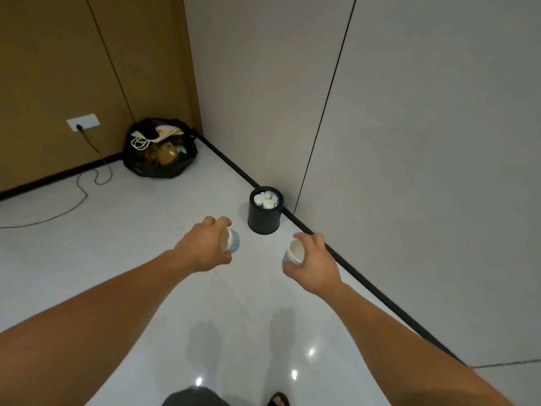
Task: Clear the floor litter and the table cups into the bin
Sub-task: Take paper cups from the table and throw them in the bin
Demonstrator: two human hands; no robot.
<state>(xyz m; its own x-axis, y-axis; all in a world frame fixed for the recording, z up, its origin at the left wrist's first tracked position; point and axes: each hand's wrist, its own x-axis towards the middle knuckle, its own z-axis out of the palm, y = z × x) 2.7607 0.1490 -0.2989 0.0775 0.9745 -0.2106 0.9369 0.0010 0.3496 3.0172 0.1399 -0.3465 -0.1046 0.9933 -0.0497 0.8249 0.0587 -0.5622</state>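
We carry a paper cup in each grip above the pale tiled floor (131,230). Our left grip (202,247) is curled round the left cup (232,241), which is tipped on its side. Our right grip (316,263) is clamped on the right cup (294,253), its white inside showing. Both cups hang near the small black bin (265,221), which stands by the wall and holds white cups. A stuffed black rubbish bag (159,168) sits in the far corner.
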